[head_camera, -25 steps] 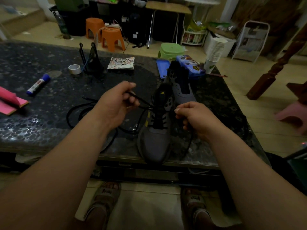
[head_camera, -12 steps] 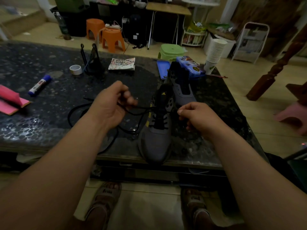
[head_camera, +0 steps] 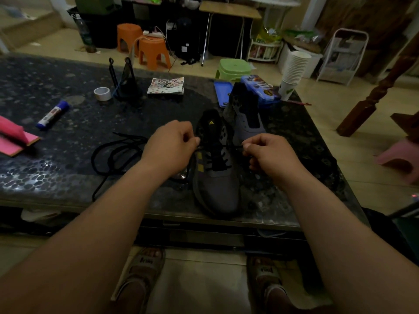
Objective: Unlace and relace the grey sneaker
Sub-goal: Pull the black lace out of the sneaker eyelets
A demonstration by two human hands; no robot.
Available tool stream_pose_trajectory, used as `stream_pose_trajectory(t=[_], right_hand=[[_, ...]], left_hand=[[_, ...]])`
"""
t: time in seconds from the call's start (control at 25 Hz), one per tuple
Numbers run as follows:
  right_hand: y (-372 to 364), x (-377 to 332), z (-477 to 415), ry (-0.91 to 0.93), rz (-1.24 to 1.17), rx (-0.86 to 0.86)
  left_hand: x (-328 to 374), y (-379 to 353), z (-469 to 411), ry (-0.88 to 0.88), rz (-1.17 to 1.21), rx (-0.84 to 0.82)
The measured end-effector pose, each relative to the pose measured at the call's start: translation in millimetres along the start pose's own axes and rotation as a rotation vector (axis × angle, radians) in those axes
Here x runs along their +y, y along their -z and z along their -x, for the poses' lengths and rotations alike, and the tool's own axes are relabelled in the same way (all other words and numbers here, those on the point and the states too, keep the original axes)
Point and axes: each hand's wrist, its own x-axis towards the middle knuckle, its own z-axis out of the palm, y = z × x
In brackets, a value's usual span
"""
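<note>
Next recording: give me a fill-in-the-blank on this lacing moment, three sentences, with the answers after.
1. The left hand and right hand each pinch a ____ end beside the sneaker.
2. The sneaker's side stripes are ____.
3. A stack of paper ____ stands at the table's far right corner.

Missing words: lace; yellow; cups.
</note>
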Motion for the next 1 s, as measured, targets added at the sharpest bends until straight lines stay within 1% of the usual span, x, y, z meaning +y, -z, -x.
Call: stream_pose_trajectory(t=[0.04,0.08,0.16,0.2,0.24,0.28,0.32,0.36,0.44,0.48,0.52,0.56,0.6,0.64,0.68,0.76,0.84,0.92,1.0], right_hand=[[-1,0,-1,0.003,-0.008,0.001],[-3,0,-1,0.006,-0.01,0.001],[-8,0,-2,0.006,-0.024,-0.009],[-11,0,-2,0.003,-0.038,-0.023],[-13,1,-2,-0.003,-0.042,-0.042],[-14,3,-3,-0.008,-0.017,-0.068],[-16,5,-4,-0.015,0.04,-0.106],[-17,7,-5,-0.027,0.123,-0.155],[-20,12,-4,-0.056,0.294,-0.227],[-21,14,-4,-0.065,0.339,-0.234],[-22,15,-3,-0.07,0.353,-0.232],[-21,15,-3,-0.068,0.349,-0.227],[-21,15,-3,-0.053,0.34,-0.222],[-21,14,-2,-0.022,0.332,-0.217],[-22,14,-1,0.024,0.325,-0.208],[-26,16,0,0.148,0.328,-0.156],[-30,20,-5,0.251,0.355,-0.104],[-33,20,-8,0.279,0.371,-0.086],[-34,19,-9,0.304,0.389,-0.054]], left_hand=[[0,1,0,0.055,0.126,0.038],[1,2,-1,0.155,0.324,0.08],[6,6,-2,0.397,0.882,0.129],[9,9,-2,0.49,1.131,0.13],[9,10,-2,0.547,1.309,0.124],[7,10,-2,0.576,1.385,0.121],[3,9,-3,0.575,1.337,0.129],[-1,10,-3,0.541,1.157,0.139],[-11,12,-2,0.397,0.614,0.097],[-13,15,0,0.315,0.354,0.028],[-12,16,3,0.253,0.144,-0.066],[-9,16,7,0.208,-0.018,-0.141],[-5,14,11,0.163,-0.133,-0.159],[1,9,15,0.108,-0.187,-0.115],[8,1,19,0.056,-0.169,-0.057],[18,-16,20,0.016,-0.038,-0.017],[23,-29,15,0.082,0.062,-0.076],[23,-36,8,0.198,0.141,-0.113],[22,-37,2,0.26,0.179,-0.106]])
